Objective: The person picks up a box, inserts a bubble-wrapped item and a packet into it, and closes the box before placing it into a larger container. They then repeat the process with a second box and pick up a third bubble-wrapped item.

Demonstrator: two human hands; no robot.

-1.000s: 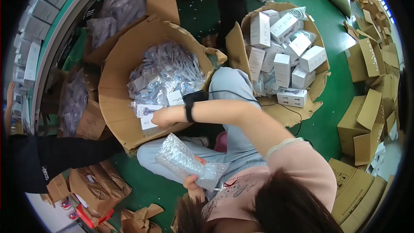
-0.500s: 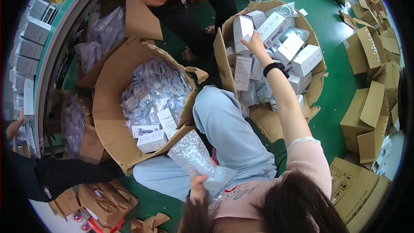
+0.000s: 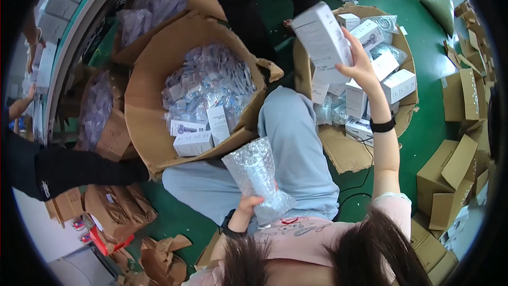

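Note:
My right hand (image 3: 361, 63) grips a white box (image 3: 320, 37) by its right side and holds it tilted above the right-hand carton (image 3: 346, 153). Several more white boxes (image 3: 399, 86) and bubble-wrap pouches lie in that carton. Low over my lap, my left hand (image 3: 247, 205) is closed on the lower part of a clear bubble-wrap bag (image 3: 254, 172). In front of my left knee stands a round-bent carton (image 3: 140, 95), holding a heap of small clear packets (image 3: 211, 82) and a few white boxes (image 3: 193, 143).
A person in black trousers (image 3: 233, 0) stands between the cartons at the far side. Another person's dark leg (image 3: 90, 164) reaches in from the left. Beside a conveyor (image 3: 74, 58) are hands and white boxes. Opened brown cartons (image 3: 450, 172) line the right.
My right hand has lifted a white box out of the right-hand carton. My left hand still holds the bubble-wrap bag. The view has shifted, and the standing person's hand is out of sight.

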